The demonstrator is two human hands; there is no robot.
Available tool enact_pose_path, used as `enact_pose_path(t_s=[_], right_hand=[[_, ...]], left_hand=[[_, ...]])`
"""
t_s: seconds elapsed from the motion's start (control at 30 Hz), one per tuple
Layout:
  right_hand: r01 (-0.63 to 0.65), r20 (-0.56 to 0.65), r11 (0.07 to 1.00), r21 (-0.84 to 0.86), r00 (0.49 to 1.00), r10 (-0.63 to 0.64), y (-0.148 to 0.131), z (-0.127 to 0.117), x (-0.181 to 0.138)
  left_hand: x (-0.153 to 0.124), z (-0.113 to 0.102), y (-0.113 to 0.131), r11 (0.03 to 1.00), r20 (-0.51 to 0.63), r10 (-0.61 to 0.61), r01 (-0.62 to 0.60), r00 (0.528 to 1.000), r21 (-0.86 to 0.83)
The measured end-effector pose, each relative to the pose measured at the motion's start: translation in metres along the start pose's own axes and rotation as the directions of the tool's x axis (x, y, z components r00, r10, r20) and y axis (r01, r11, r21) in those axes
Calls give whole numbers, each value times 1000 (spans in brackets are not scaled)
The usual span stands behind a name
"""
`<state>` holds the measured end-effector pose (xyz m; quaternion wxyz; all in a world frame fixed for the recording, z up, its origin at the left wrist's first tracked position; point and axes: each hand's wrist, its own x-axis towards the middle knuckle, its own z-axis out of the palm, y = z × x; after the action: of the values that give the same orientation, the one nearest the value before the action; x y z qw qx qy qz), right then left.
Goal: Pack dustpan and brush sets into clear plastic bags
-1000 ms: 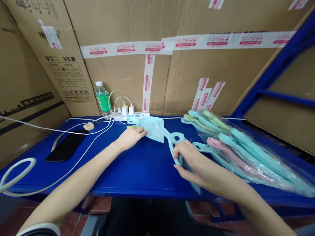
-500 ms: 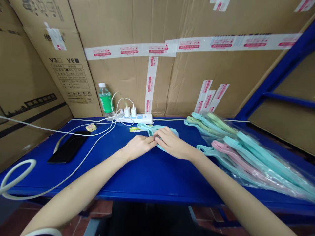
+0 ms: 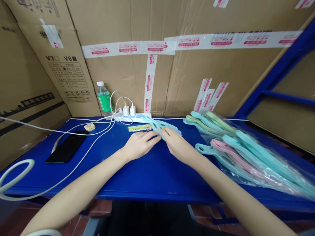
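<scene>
A flat, light-blue plastic piece with openings and a narrow handle-like end [image 3: 153,122] is held over the middle of the blue table, tilted up toward the back left. My right hand [image 3: 176,144] is closed on its near side, fingers covering part of it. My left hand [image 3: 139,144] is closed too, its thumb and fingertips meeting at the near edge of the piece. Just behind my left hand lies a yellow printed paper strip [image 3: 137,128]. The lower part of the blue piece is hidden by my fingers.
To the right, clear bags hold similar blue, green and pink pieces [image 3: 233,154]. A white power strip [image 3: 145,116] with chargers, a green-labelled bottle [image 3: 105,100], a black phone-like slab [image 3: 66,147] and loose white cables [image 3: 94,146] occupy the back and left. Cardboard [image 3: 118,78] walls the back.
The blue piece has turned and lifted, its narrow end shifting right. More of the yellow strip now shows. My left hand's fingers have shifted along the near edge.
</scene>
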<state>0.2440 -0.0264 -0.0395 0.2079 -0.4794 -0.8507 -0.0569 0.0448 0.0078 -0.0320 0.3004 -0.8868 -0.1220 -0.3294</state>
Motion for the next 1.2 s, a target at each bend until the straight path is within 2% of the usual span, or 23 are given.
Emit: enact_pose_path(t_s=[0.1,0.2,0.4,0.53,0.7,0.93,1.07,1.2], right_hand=[[-96,-12,993,-75,995,95,9,-3,14],[-157,4,976,-150,987,160,21,-3,32],[-114,57,958,-265,989,133,39,-1,56],[-100,65,940,-327,990,127,48,-1,61],[-157,62,906,-392,979,196,51,5,59],[-226,71,894,-387,959,273,39,10,55],[-232,60,912,-337,962,267,22,-11,47],[-254,0,924,-287,964,266,17,-63,3]], left_hand=[[1,-4,-1,1000,22,5,-5,1000,2],[0,-3,0,1000,94,24,-24,995,-4],[-1,1,0,999,271,51,-46,961,-23],[-1,1,1,999,379,43,-30,924,-40],[0,2,0,998,466,17,10,885,-56],[-4,7,-6,989,515,-62,121,855,-83],[-5,6,-6,988,520,-71,133,851,-83],[-6,8,-7,980,503,-79,159,861,-117]])
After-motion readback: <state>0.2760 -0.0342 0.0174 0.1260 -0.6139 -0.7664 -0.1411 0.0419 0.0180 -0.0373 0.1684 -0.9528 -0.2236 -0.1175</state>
